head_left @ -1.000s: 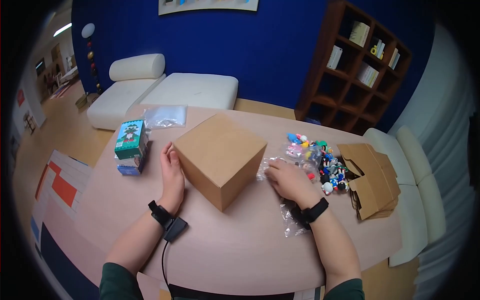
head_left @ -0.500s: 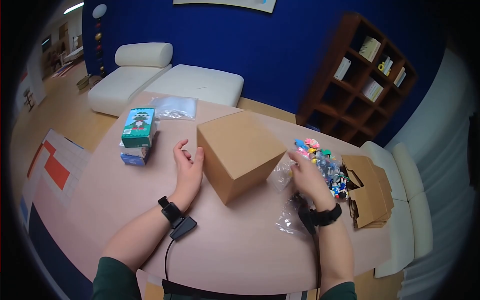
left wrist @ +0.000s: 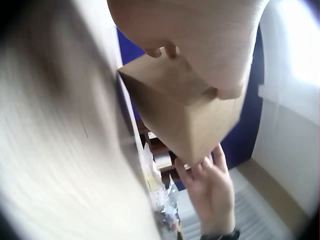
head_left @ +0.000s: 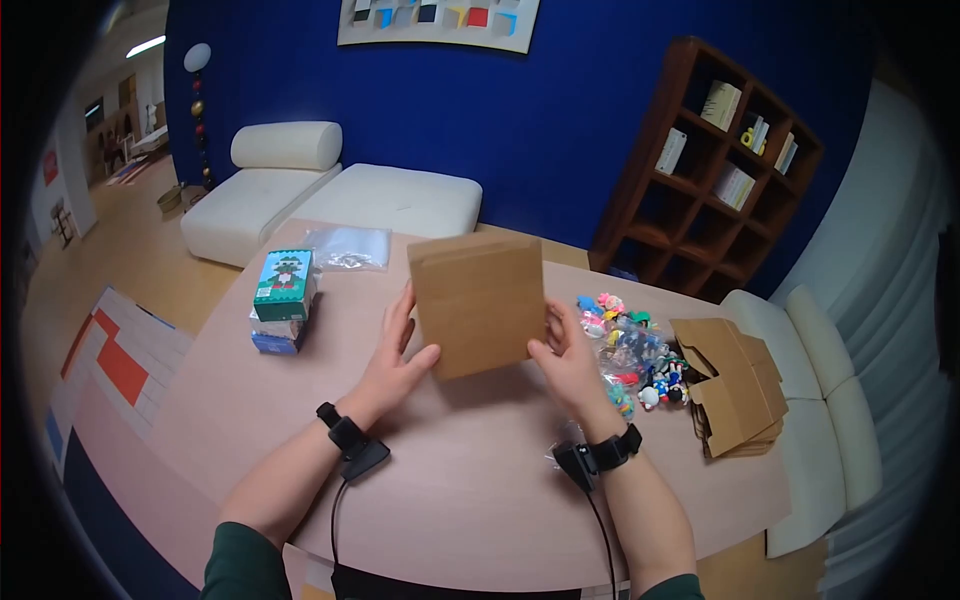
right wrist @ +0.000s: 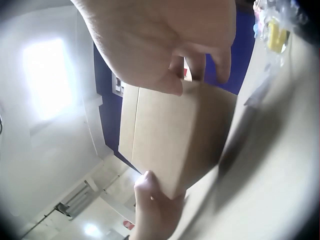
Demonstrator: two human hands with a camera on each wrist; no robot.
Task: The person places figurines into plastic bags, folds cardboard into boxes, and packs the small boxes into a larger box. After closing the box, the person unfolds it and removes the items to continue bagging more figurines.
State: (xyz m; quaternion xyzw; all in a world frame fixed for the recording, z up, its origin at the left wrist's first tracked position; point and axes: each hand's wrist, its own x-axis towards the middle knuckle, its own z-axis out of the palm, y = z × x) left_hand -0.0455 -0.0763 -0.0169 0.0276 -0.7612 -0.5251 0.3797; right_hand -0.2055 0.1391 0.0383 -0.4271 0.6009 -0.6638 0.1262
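Observation:
A closed brown cardboard box is held tilted between both hands above the table, one side face turned toward me. My left hand grips its left side, with the thumb on the near face and the fingers along the side. On the opposite side my right hand holds it in the same way, thumb at the near lower edge. In the right wrist view, a shadow from the box falls on the tabletop. Plastic-bagged small toy figures lie just right of my right hand.
Folded brown cardboard lies at the right of the table. Small printed boxes are stacked at the left, beside clear plastic bags. White sofas and a wooden shelf stand beyond the table.
The box has been turned and tilted so a side face shows instead of its top. My right hand has moved from the plastic bags onto the box, and my left hand now grips it too.

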